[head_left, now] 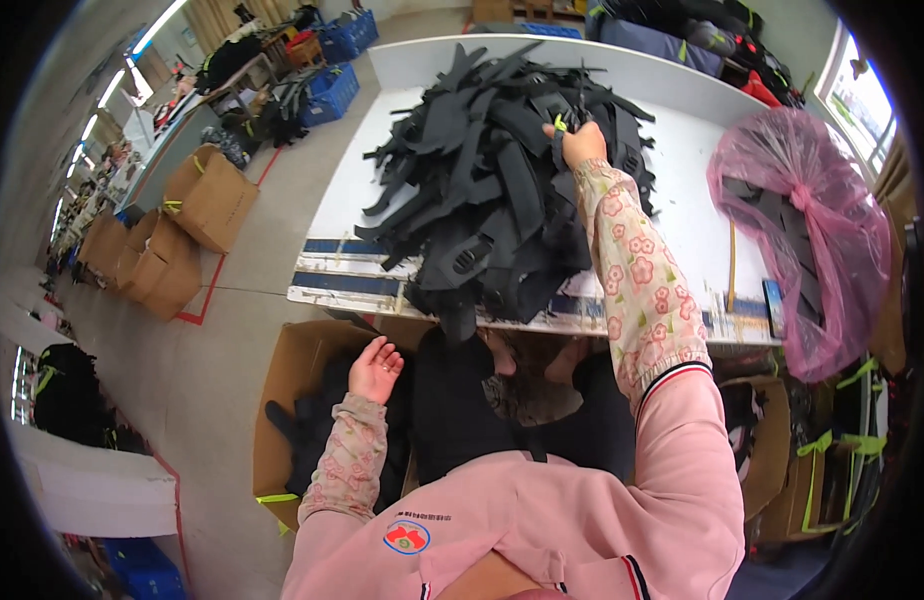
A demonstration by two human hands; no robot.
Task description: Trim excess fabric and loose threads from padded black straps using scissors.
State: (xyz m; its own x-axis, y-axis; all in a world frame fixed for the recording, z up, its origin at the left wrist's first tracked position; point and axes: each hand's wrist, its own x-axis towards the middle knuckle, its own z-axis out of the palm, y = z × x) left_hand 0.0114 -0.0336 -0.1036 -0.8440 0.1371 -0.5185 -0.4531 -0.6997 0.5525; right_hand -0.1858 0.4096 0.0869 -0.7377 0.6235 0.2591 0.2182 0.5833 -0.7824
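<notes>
A large heap of black fabric straps [482,180] lies on the white table [682,200], some with buckles, some hanging over the front edge. My right hand [584,147] reaches to the right part of the heap, its fingers closed on a dark thing with a yellow-green bit beside it. What kind of thing it is, I cannot make out against the black straps. My left hand [377,370] is open and holds nothing, palm turned up and fingers slightly bent. It hovers over a cardboard box [272,385] with black pieces inside, just below the table's front edge.
A pink plastic bag [832,230] with black pieces in it sits at the table's right end, near a thin wooden stick [732,265]. Several cardboard boxes [207,200] stand on the floor to the left. Blue crates [330,95] are farther back.
</notes>
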